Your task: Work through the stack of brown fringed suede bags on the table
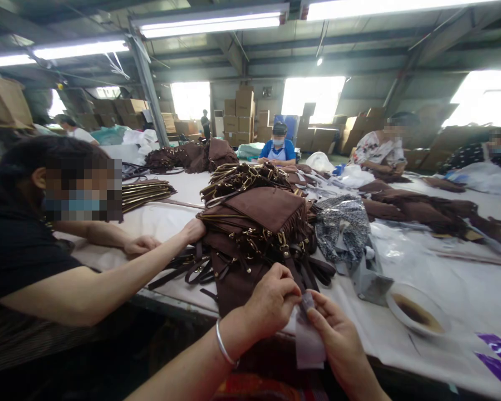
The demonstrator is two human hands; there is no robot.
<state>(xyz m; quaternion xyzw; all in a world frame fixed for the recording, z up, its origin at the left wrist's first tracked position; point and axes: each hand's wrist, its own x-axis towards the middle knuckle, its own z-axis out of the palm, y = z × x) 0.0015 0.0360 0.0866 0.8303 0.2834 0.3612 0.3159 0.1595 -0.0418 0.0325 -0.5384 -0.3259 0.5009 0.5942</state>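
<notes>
My right hand [336, 328] is closed, thumb against fingers, on a thin translucent white wrapping sheet [309, 348] that hangs below it. The sheet's upper end bunches around a dark brown strap [294, 267] running down from the bags. Close beside it, my left hand [271, 295], with a silver bangle on its wrist, is pinched at the strap and the sheet's edge; what lies between its fingertips is hidden. In front of both hands rises a stack of brown fringed bags [267, 209] with gold clasps and zips.
At left a co-worker's hand [194, 230] touches the stack. To the right stand a clear plastic bag of black-and-white material [343, 225], a grey box [373, 281] and a bowl of brown liquid [440, 328]. More brown pieces [421, 206] and other workers are across the table.
</notes>
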